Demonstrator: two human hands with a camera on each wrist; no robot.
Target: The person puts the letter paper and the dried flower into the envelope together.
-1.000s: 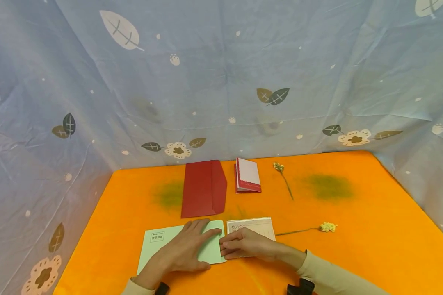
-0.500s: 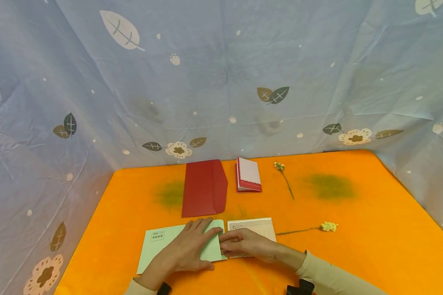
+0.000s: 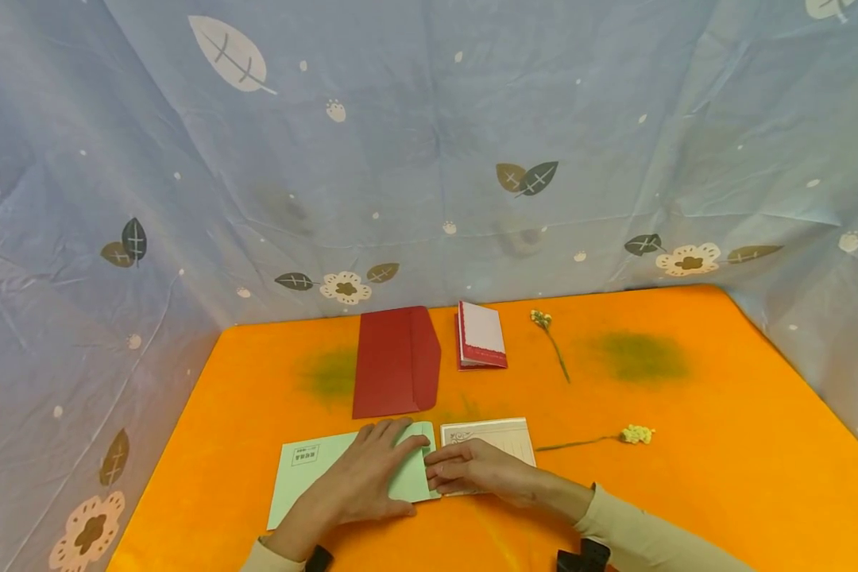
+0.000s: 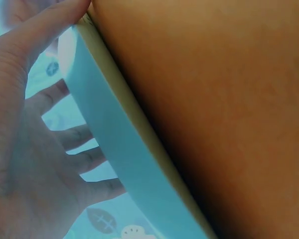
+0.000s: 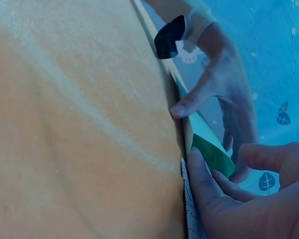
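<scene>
Your left hand [image 3: 361,485] lies spread wide over the pale green rectangular paper envelope [image 3: 302,477], while your right hand [image 3: 488,474], whether pinching or not I cannot tell, touches its open end, with a cream printed rectangular card [image 3: 504,435] partly beneath that hand

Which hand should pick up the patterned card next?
Likely the right hand: it lies over part of the patterned card, while the left hand is spread across the green envelope.
</scene>
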